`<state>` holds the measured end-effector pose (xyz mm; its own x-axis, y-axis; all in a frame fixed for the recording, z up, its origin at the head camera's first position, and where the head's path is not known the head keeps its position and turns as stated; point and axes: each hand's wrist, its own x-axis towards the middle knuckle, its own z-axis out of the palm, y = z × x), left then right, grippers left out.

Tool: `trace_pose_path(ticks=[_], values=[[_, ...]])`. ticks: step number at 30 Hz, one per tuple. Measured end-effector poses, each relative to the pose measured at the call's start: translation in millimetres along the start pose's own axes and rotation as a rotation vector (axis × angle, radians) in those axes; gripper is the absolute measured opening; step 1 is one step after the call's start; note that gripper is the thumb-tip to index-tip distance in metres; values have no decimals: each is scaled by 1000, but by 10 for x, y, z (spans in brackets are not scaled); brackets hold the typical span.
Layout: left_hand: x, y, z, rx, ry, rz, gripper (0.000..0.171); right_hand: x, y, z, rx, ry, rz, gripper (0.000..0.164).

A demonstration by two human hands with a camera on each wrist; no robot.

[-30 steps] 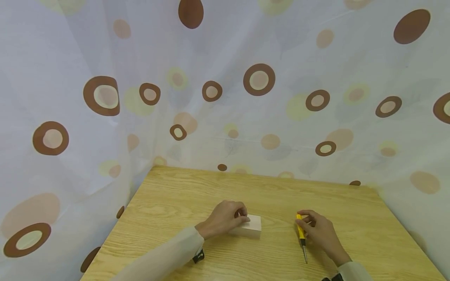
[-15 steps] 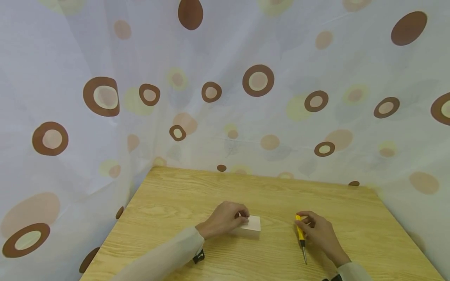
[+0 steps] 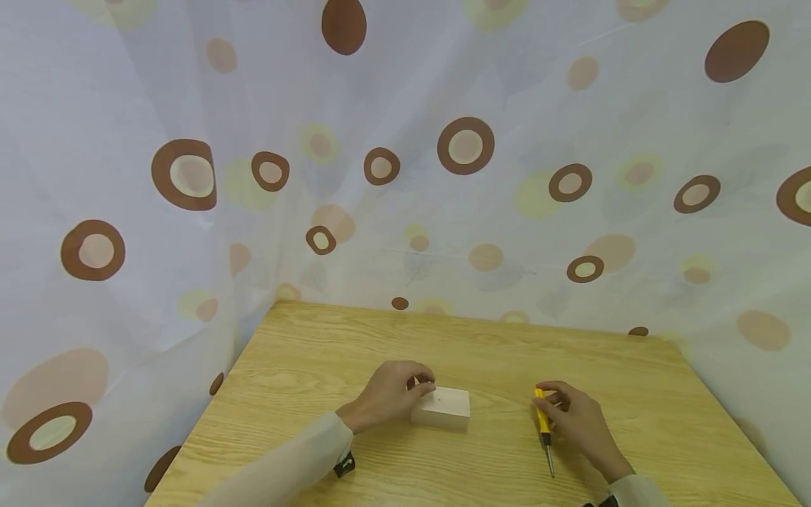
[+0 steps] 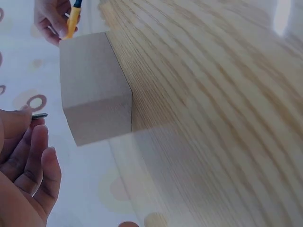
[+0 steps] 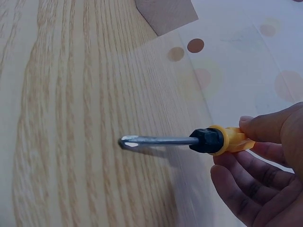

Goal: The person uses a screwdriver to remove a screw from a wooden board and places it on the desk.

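Observation:
My left hand (image 3: 394,391) pinches a small dark screw (image 4: 40,115) between thumb and finger, its pointed end sticking out past the fingertips. It is at the left end of a pale wooden block (image 3: 443,410) that lies on the table. A small dark spot, like a hole, shows on the block's top face. My right hand (image 3: 576,419) holds a screwdriver (image 3: 543,420) by its yellow handle, right of the block. In the right wrist view, the steel shaft (image 5: 163,141) has a cross-shaped tip and a black collar, with the thumb on the handle.
The wood-grain table (image 3: 342,338) carries the block and reaches back to a white curtain (image 3: 405,211) with brown and yellow spots. That curtain also stands along the left and right sides.
My left hand has drawn back leftward from over the block with the screw, uncovering more of its top and the dark spot. My right hand and the screwdriver stay almost still.

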<state>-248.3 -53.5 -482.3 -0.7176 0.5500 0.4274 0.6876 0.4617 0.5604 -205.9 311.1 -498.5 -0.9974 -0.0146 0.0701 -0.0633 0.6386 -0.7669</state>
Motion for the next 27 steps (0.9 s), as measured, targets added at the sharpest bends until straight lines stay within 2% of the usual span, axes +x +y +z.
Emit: trace_pose_path(ticks=[7, 11, 27], values=[[-151, -85, -195, 15, 72, 13, 8, -14, 5, 2, -3, -2, 5, 43], [-235, -134, -280, 17, 100, -3, 7, -11, 1, 4, -11, -3, -2, 43], [-499, -309, -454, 55, 125, -97, 6, 6, 73, -1, -3, -3, -9, 43]])
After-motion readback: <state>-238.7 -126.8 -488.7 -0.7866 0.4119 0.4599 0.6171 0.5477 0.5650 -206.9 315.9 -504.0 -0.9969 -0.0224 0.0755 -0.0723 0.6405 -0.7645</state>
